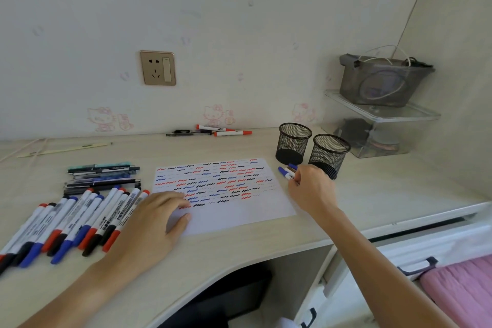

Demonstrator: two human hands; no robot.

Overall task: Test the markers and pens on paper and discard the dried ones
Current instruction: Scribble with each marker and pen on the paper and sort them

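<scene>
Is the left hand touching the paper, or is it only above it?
Touching. In the head view the left hand lies flat with its fingers and thumb resting on the paper's near left corner; no gap shows beneath them.

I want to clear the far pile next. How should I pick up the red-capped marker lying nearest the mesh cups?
Pinch the red-capped marker at its white mid-barrel from above, fingers across its width. It lies flat and sideways by the wall, with another marker just behind it, so its near side is freest.

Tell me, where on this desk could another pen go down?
Bare desk lies between the paper and the far pens, and right of the mesh cups. The left is crowded with markers and pens.
</scene>
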